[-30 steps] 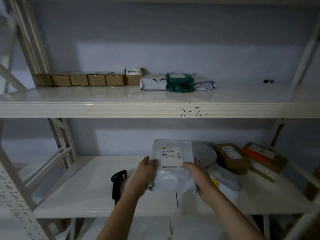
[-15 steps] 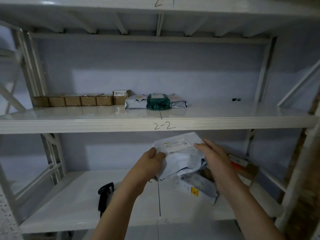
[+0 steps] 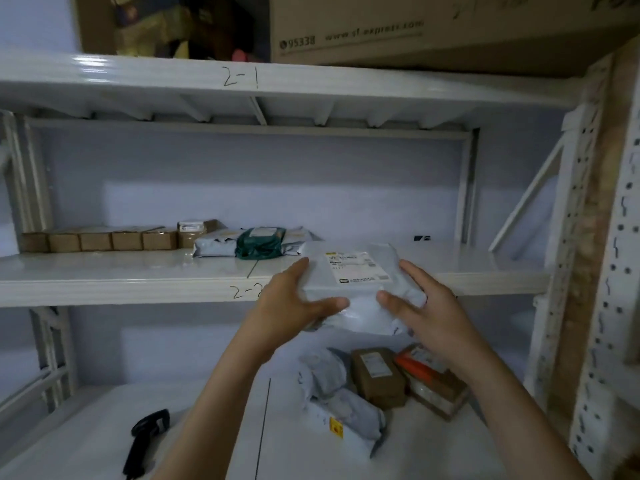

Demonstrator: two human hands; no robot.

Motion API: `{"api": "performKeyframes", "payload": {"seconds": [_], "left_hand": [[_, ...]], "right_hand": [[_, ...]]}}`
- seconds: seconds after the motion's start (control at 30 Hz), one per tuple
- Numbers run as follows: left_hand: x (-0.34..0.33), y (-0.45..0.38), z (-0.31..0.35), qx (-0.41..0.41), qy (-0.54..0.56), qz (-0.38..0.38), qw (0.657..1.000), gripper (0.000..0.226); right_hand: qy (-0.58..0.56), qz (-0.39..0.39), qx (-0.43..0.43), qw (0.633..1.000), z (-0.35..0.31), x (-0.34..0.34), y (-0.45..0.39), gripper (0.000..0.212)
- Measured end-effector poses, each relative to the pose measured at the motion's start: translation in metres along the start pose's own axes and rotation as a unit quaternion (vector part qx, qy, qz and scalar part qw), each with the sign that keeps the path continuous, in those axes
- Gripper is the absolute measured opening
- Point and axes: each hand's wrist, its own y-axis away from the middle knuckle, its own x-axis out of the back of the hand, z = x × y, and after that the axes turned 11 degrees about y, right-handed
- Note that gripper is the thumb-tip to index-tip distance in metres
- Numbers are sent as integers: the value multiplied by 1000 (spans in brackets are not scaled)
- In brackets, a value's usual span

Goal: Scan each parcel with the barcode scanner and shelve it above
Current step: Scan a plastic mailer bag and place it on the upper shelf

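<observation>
Down on the lower shelf [image 3: 104, 427] the black barcode scanner [image 3: 145, 441] lies on its own at the left, while off to the right sits a heap: grey mailer bags [image 3: 341, 400], a small brown box [image 3: 377, 375] and an orange-and-brown parcel [image 3: 433, 382]. Up a level, both hands are on the white mailer [image 3: 353, 282]: left hand [image 3: 291, 306] and right hand [image 3: 422, 306] clasp its sides, fingers curled round its edges, label facing up, its far part over the front lip of the shelf marked 2-2 [image 3: 138, 289]. Further back there, a row of brown cartons [image 3: 97, 240], grey bags [image 3: 214, 244] and a green bag [image 3: 259, 242]. On top, shelf 2-1 [image 3: 138, 77] carries a big cardboard box [image 3: 398, 26].
</observation>
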Motion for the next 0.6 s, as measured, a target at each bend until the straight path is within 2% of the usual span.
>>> {"api": "performKeyframes", "payload": {"seconds": [0.13,0.17,0.23,0.3,0.5,0.6], "left_hand": [[-11,-41,-9,2,1,0,1000,116],[-13,-53,-14,9,23,-11,1000,117],[-17,-80,-23,23,54,-30,998,119],[-21,-108,-33,25,43,-40,998,119],[-23,-191,-61,9,-84,-69,994,110],[-26,-230,-71,-11,-187,-75,979,98]], "right_hand": [[62,-47,6,997,21,15,-39,109],[81,-56,7,995,25,18,-51,109],[117,-67,14,991,35,21,-76,93],[134,-76,-3,988,48,20,-102,101],[200,-89,-50,974,86,13,-184,122],[240,-96,-63,964,99,9,-225,122]]}}
